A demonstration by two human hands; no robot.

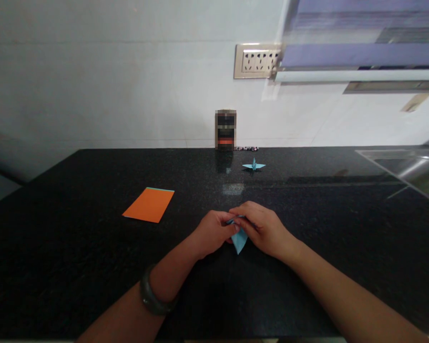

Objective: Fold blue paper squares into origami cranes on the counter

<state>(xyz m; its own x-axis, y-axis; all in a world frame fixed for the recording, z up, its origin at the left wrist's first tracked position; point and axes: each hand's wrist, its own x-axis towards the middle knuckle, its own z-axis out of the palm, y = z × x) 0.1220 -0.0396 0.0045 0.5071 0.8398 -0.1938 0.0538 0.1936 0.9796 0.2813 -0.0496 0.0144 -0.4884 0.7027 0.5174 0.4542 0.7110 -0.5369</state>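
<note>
A piece of light blue folded paper [240,242] is pinched between both hands above the dark countertop, its pointed end hanging toward me. My left hand [214,232] grips its left side, thumb on top. From the right, my right hand [263,227] closes on the upper edge, its fingers meeting those of the left. The fingers cover much of the paper, so its full folded shape is hidden. Farther back on the counter stands a finished light blue paper crane [253,165] with its wings spread.
Orange paper sheets [149,205] lie stacked at the left of the black countertop [75,267]. A phone-like upright object [225,129], blurred out, leans on the wall beside a beaded strand [248,148]. At right is a metal sink [414,166]; a socket panel [257,61] is above.
</note>
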